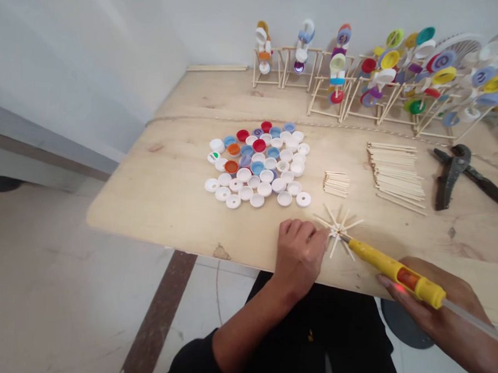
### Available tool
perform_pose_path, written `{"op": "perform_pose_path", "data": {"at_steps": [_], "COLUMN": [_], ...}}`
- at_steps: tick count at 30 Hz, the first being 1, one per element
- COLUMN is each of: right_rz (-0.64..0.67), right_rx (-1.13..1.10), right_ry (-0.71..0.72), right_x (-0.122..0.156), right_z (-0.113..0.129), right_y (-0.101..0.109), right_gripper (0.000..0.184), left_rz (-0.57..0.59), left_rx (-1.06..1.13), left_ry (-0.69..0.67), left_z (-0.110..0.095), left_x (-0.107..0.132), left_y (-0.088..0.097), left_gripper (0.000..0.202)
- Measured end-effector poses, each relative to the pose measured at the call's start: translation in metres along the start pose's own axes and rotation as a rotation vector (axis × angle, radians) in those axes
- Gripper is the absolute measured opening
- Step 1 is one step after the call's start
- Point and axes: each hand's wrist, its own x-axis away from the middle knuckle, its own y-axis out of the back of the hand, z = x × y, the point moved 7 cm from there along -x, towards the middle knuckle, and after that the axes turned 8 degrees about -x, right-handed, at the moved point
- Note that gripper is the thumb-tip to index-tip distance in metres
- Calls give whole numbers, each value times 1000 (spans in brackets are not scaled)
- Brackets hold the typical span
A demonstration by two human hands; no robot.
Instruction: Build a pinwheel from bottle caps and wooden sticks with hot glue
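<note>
A small star-shaped wheel of wooden sticks [336,249] set round a white hub lies near the table's front edge. My left hand [299,256] is closed at its left side, the fingertips pinching the wheel by its hub or a stick; the exact contact is partly hidden. From the right, my right hand [427,296] grips a yellow pen-style glue gun [379,259] with a red light glowing on it. Its metal tip touches the middle of the wheel, and a clear glue stick [471,318] runs out of its back end.
Loose bottle caps [258,167], mostly white, cover the table's middle. Behind the wheel lie short sticks [336,184] and longer sticks [398,172]. Black-handled cutters [454,175] rest at right. Stick-framed cap wheels [337,74] line the wall; a twisted cord [236,119] crosses the table.
</note>
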Motion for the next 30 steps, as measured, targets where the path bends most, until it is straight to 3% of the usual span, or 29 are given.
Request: {"op": "perform_pose_path", "data": {"at_steps": [6, 15, 21, 30], "right_rz": [50, 18, 23, 4], "right_rx": [13, 55, 30, -5], "right_ry": [34, 88, 21, 53], "right_x": [-2, -5, -8, -13], "right_z": [3, 6, 3, 4], "right_y": [-5, -5, -7, -7], "right_gripper": [38, 37, 35, 36], "left_rz": [19, 28, 32, 21], "left_rx": [-4, -12, -28, -9], "left_ry": [-5, -5, -6, 0], "left_z": [0, 1, 0, 0], "left_x": [0, 2, 1, 1], "left_y": [-1, -4, -4, -3], "left_gripper": [15, 16, 16, 15]}}
